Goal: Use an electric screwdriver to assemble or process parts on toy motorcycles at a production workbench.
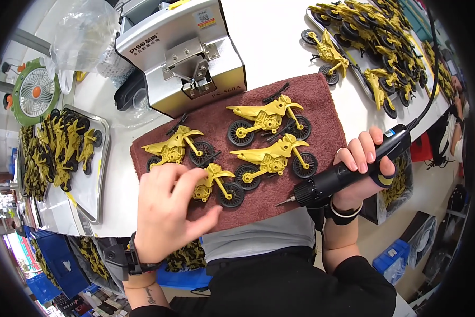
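Nearest the person, the left hand [168, 211] lies flat over a yellow toy motorbike [216, 185] at the front edge of a brown towel [311, 95]. Its fingers are spread and pressing down on the bike's rear half, the thumb stretched toward the towel's edge; only the front wheel and fork show past the fingertips. The right hand [361, 169] is wrapped tight around a black electric screwdriver [343, 171], its bit hanging just off the towel's front edge, pointing left toward that bike but apart from it.

Three more yellow bikes [269, 158] lie on their sides farther back on the towel. Behind them stands a silver screw feeder box [182, 53].

To the left, a metal tray [97, 169] holds a heap of the same bikes at its far end. At the far right another tray [353, 68] is piled full of them, with one loose bike [327, 55] on the white table [269, 31] beside it.
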Motion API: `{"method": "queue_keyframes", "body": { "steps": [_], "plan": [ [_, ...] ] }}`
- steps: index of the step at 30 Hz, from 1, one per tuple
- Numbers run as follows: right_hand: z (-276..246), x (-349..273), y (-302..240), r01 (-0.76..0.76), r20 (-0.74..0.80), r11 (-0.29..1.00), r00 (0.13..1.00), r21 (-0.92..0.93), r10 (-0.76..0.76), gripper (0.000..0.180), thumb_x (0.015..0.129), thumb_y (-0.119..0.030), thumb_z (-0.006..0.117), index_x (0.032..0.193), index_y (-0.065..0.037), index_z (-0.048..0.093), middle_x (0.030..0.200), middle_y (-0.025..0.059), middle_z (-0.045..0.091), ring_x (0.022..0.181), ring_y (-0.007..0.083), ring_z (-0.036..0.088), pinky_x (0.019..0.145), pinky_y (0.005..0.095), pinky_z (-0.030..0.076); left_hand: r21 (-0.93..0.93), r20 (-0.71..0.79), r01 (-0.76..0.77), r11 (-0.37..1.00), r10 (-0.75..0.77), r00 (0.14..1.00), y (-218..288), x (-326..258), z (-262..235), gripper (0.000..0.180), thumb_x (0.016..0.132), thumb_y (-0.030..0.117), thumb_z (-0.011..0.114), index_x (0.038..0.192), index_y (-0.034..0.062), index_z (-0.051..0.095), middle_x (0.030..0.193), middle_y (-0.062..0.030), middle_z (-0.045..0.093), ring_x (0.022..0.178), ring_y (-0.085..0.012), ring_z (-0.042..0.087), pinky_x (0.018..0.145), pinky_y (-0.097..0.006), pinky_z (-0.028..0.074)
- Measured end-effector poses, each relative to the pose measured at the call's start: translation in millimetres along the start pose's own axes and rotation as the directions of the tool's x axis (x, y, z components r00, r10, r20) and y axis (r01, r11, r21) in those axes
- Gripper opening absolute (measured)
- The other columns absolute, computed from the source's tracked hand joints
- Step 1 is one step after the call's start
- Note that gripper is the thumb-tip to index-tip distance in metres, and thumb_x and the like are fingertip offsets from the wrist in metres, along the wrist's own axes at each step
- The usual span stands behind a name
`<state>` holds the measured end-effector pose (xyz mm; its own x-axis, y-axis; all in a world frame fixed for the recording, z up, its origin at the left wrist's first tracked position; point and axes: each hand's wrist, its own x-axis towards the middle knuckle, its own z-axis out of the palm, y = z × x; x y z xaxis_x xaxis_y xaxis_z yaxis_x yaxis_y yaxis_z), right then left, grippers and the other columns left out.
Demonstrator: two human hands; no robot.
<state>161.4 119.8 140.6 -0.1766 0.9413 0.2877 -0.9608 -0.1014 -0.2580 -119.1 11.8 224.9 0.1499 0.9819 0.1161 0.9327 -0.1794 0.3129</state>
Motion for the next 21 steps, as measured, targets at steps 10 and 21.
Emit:
{"method": "queue_keyframes", "body": {
  "steps": [10, 21],
  "plan": [
    [5, -1, 4, -0.001, 0.018, 1.000, 1.000, -0.031, 0.001, 0.030, 0.083, -0.015, 0.062, 0.104, -0.007, 0.042, 0.079, 0.0023, 0.046, 0.064, 0.0125, 0.048, 0.063, 0.0287, 0.042, -0.064, -0.013, -0.379, 0.923, 0.379, 0.925, 30, 58, 50, 0.042, 0.071, 0.014, 0.072, 0.110, 0.0062, 0.059, 0.107, -0.0095, 0.056, 0.098, -0.0274, 0.056, 0.080, -0.038, 0.043],
    [1, -1, 8, 0.028, 0.007, 0.999, 1.000, -0.041, -0.028, 0.056, 0.088, -0.054, 0.054, 0.115, -0.006, 0.044, 0.082, 0.0077, 0.050, 0.071, 0.0211, 0.053, 0.066, 0.0371, 0.045, -0.164, -0.078, -0.366, 0.916, 0.358, 0.931, 52, 63, 37, 0.039, 0.066, 0.016, 0.076, 0.102, 0.0080, 0.063, 0.100, -0.0063, 0.057, 0.093, -0.0274, 0.055, 0.077, -0.038, 0.041]
  ]
}}
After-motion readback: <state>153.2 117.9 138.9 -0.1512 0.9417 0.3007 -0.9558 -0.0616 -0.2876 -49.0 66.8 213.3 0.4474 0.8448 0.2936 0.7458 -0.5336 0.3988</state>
